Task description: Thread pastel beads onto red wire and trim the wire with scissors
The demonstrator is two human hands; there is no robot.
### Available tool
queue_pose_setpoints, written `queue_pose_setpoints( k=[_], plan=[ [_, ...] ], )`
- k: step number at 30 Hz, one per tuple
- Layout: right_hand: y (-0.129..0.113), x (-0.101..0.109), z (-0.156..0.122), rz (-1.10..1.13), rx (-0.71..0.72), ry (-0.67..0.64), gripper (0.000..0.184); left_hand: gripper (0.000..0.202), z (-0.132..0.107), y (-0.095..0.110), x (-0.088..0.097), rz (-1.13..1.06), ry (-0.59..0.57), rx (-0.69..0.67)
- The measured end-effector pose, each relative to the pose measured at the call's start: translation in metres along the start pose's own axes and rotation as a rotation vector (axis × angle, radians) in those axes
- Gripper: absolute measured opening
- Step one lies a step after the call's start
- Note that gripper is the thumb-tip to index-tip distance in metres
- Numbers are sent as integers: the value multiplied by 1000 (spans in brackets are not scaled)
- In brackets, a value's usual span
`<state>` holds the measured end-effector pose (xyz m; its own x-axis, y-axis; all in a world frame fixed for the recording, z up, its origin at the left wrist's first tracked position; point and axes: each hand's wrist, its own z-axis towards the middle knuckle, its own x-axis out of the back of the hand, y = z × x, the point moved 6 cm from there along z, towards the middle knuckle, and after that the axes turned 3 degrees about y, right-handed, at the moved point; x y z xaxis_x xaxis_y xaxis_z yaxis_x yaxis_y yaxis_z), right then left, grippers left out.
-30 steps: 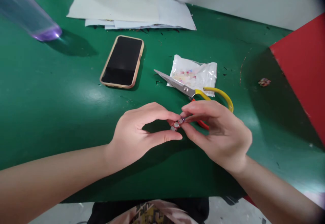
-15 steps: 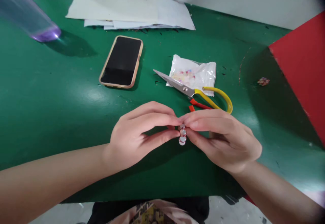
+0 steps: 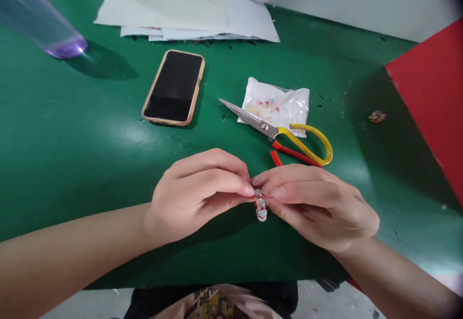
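Note:
Between the fingertips of both hands hangs a short string of shiny pale beads with reddish thread or wire around them. My left hand pinches its upper end from the left, thumb and fingers together. From the other side, my right hand closes its thumb and fingertips on the same end. The fingers hide the top of the strand. Just beyond my right hand lie scissors with one yellow and one red handle, the red one partly covered by the hand.
A clear packet of small coloured beads lies under the scissor blades. Farther left are a phone, a purplish bottle and papers. On the right, a beaded cluster and a thin strand lie near a red box.
Both hands have shifted slightly toward me, and the bead string has moved down with them. More of the scissors' red handle shows now. The other objects appear unmoved.

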<state>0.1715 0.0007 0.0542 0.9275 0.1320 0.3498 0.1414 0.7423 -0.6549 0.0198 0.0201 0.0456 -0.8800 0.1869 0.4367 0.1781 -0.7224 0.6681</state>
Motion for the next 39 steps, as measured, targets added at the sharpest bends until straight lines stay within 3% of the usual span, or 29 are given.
queue_pose_setpoints(
  k=[33,39],
  plan=[
    [2,0,-1,72,-25,74,23,10,-3,-4,-4,-122,-4,-47],
    [9,-3,-4,12,-85,115,27,9,-3,-6,-4,-66,38,42]
  ],
)
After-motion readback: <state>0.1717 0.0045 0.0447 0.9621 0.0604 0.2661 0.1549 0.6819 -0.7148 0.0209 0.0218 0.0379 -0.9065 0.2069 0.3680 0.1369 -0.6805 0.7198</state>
